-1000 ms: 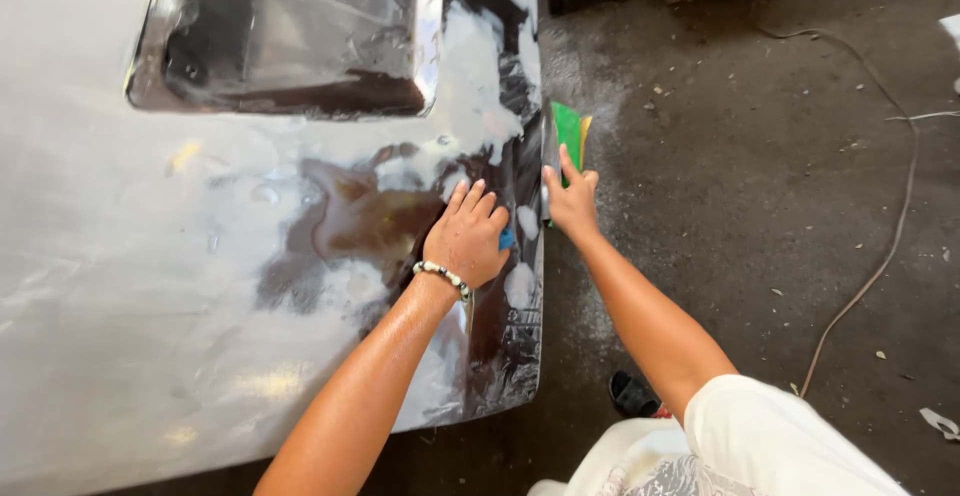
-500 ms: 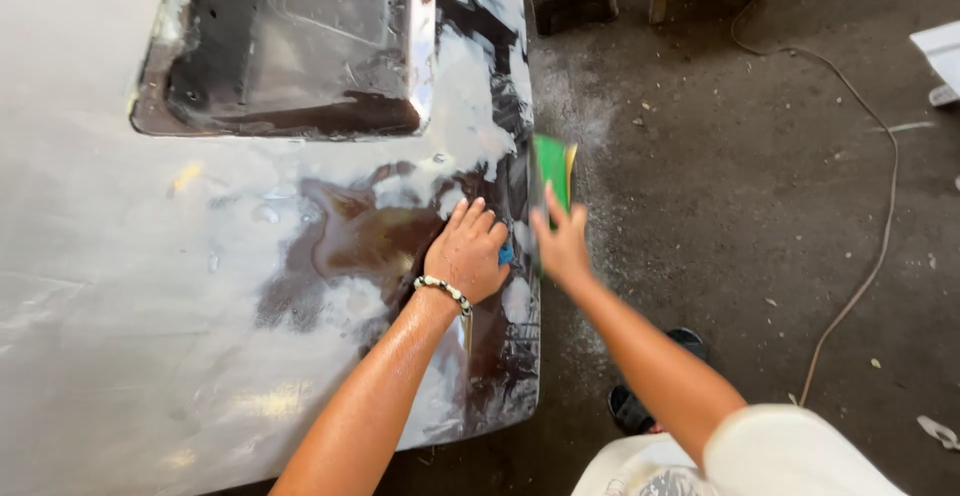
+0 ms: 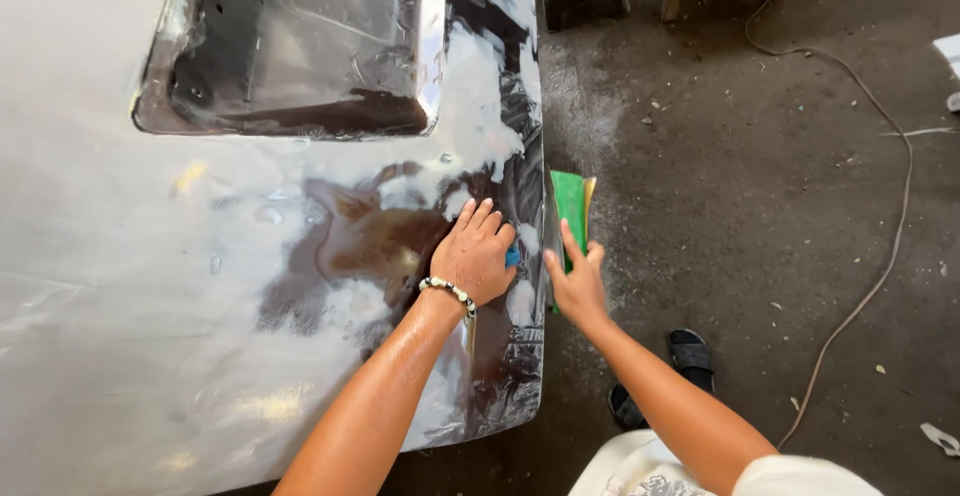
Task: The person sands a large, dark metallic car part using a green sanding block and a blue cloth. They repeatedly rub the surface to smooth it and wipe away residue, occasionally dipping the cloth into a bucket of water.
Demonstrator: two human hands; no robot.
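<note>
At the panel (image 3: pixel 150 286) edge, right hand (image 3: pixel 575 281) has lowered the green sponge (image 3: pixel 570 206).

Our left hand (image 3: pixel 475 256) is pressed down flat, fingers together, beaded band on the wrist. Just beside it our right hand (image 3: pixel 577 278) sits edge-on, fingers pointing forward, both arms stretched out.
</note>
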